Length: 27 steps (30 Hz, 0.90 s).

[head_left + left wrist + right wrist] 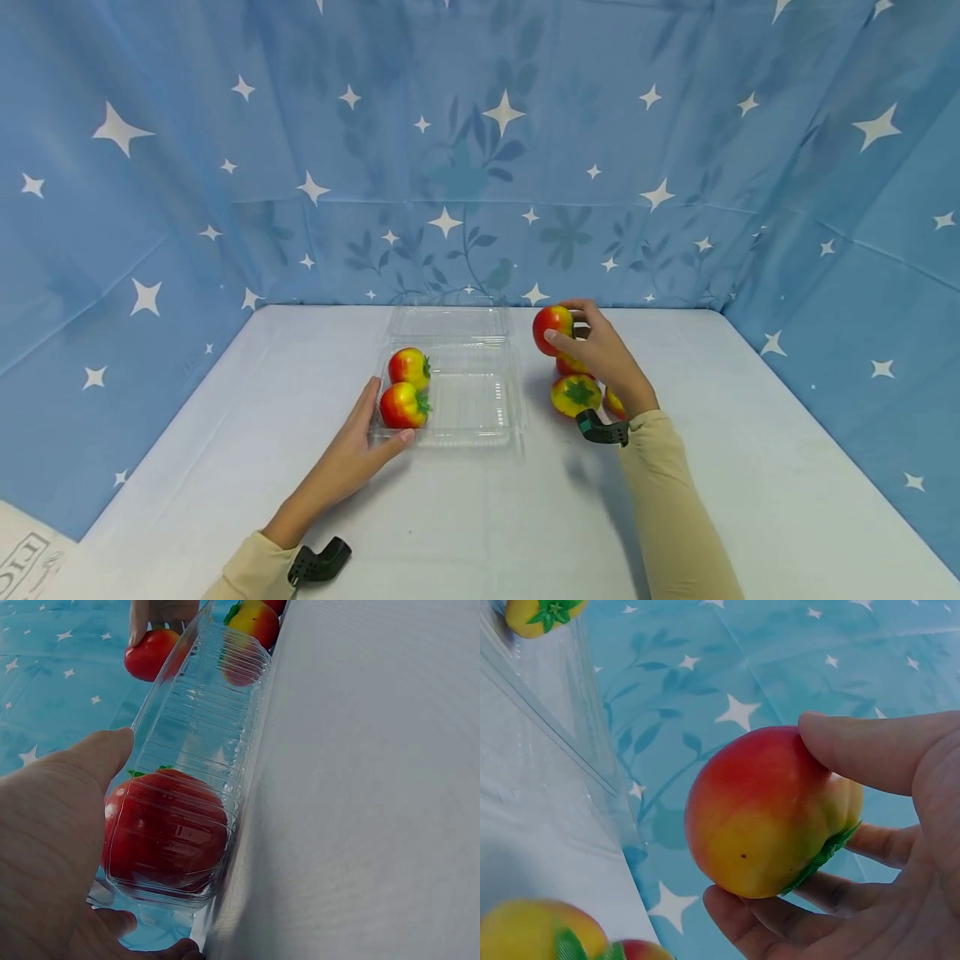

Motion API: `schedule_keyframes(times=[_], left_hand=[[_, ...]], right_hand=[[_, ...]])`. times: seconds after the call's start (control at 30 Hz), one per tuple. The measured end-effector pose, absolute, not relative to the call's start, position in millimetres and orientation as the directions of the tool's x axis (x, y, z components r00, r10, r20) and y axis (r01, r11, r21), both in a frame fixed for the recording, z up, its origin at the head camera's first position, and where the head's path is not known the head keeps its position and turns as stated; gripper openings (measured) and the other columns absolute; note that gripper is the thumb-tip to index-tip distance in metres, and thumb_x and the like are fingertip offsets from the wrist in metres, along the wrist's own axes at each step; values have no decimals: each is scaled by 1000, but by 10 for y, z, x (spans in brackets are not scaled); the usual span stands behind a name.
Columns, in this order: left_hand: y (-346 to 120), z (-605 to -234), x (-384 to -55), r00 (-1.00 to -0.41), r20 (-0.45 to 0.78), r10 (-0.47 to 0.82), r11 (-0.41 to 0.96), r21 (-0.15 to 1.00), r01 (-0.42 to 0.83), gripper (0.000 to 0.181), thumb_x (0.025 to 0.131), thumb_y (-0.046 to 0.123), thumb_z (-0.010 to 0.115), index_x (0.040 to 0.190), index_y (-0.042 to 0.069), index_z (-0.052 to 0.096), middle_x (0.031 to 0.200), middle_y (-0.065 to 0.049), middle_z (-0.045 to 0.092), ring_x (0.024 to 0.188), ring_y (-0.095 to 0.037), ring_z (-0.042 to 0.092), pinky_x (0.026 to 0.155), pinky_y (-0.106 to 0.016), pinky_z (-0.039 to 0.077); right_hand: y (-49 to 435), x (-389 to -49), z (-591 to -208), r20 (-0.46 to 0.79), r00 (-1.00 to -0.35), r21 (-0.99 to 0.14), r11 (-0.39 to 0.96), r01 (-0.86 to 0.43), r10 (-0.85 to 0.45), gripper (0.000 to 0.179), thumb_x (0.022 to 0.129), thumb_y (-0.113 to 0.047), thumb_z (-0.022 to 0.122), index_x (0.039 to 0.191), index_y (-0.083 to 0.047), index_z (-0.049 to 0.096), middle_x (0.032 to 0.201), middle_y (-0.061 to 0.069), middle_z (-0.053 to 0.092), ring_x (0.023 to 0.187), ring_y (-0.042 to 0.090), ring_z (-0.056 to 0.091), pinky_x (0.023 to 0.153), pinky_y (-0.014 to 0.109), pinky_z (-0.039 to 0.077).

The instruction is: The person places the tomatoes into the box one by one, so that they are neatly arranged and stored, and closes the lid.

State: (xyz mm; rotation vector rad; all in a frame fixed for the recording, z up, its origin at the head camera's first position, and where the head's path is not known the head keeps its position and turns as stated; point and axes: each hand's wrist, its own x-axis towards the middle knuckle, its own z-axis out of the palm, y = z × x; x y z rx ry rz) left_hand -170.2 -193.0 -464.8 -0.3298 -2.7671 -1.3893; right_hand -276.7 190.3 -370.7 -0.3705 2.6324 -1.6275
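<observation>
My left hand (352, 458) holds the front left corner of a clear plastic clamshell box (468, 408), thumb along the front rim and fingers at the left side. Two red-and-yellow persimmons with green leafy tops, a rear one (407, 368) and a front one (402, 407), sit in the box's left part. To the right of the box, my right hand (611, 354) grips another persimmon (765, 817) between thumb and fingers, raised above the table. Below that hand lie more persimmons, one (576, 396) with its green top facing up; another (614, 405) is partly hidden by the wrist.
The box's clear lid (450, 322) lies folded back towards the rear table edge. A white cloth covers the table (487, 517). Blue star-patterned curtains (465, 150) stand behind and on both sides. A printed pale object (30, 554) shows at the lower left corner.
</observation>
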Motion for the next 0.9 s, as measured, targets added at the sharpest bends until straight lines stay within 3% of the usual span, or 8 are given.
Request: schedule_keyframes(times=[0.17, 0.37, 0.6, 0.9], left_hand=[[-1939, -4648, -1700, -976, 121, 179, 578, 790, 204, 109, 101, 51, 71, 171, 0, 6, 178, -20, 5, 162, -41, 10, 126, -61, 16], [-1941, -4655, -1702, -976, 123, 182, 573, 793, 207, 108, 102, 51, 71, 171, 0, 6, 178, -19, 5, 163, -40, 10, 126, -60, 15], [-1929, -4658, -1712, -975, 125, 186, 567, 796, 211, 107, 102, 48, 72, 171, 0, 6, 178, -19, 5, 163, -40, 10, 126, -60, 15], [-1934, -4656, -1706, -976, 122, 183, 570, 795, 206, 109, 101, 51, 73, 171, 1, 6, 178, -19, 5, 163, -39, 11, 126, -59, 16]], right_hand=[[1761, -2769, -3705, 93, -970, -883, 432, -185, -225, 64, 102, -33, 75, 155, -15, 45, 154, 16, 47, 136, 39, 52, 106, 58, 50], [1602, -2761, -3725, 114, -958, -859, 459, -227, -262, 64, 101, -32, 74, 154, -14, 45, 155, 17, 48, 131, 39, 55, 85, 54, 59], [1417, -2735, -3785, 127, -942, -838, 475, -269, -309, 65, 102, -29, 75, 156, -12, 44, 156, 18, 50, 139, 42, 51, 107, 56, 52], [1155, -2690, -3880, 104, -927, -844, 461, -273, -359, 63, 102, -27, 75, 157, -15, 46, 156, 13, 53, 138, 39, 53, 106, 53, 54]])
